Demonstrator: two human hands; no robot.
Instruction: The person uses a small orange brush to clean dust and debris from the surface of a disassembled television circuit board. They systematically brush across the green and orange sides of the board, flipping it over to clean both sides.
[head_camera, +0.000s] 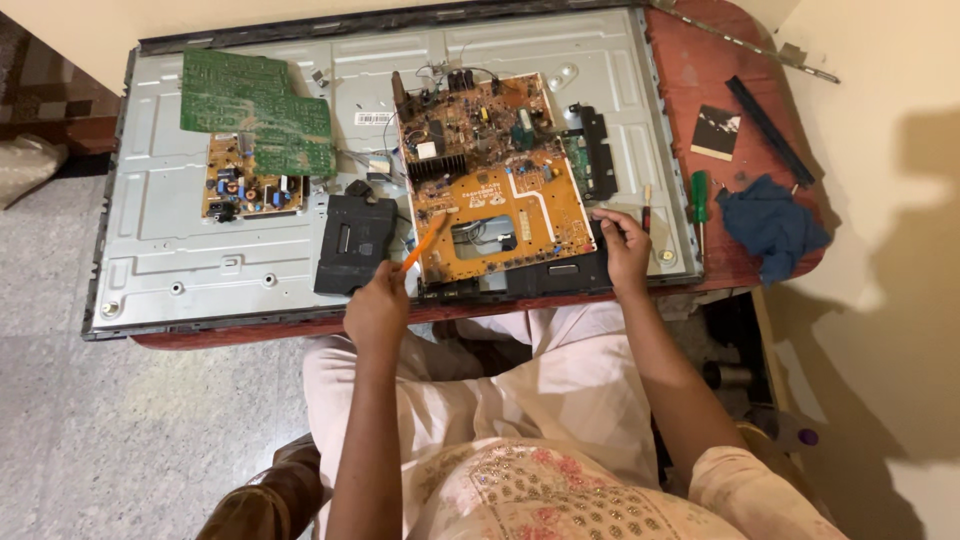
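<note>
At the far left, on the grey metal back panel (170, 250), lie two green circuit boards (258, 108), overlapping, above one small yellow power board (240, 185). One black plastic module (352, 243) sits just right of them. Your left hand (377, 305) is curled into a fist around an orange tool (424, 243), forearm reaching straight up from your lap, the tip angled onto the one large orange circuit board (500, 195). Your right hand (625, 250) lies palm down at that board's right edge, fingers bent and pressing the black frame; it grips nothing. Further right, one green-handled screwdriver (700, 200) and one blue cloth (770, 225) lie on the red table (700, 70).
</note>
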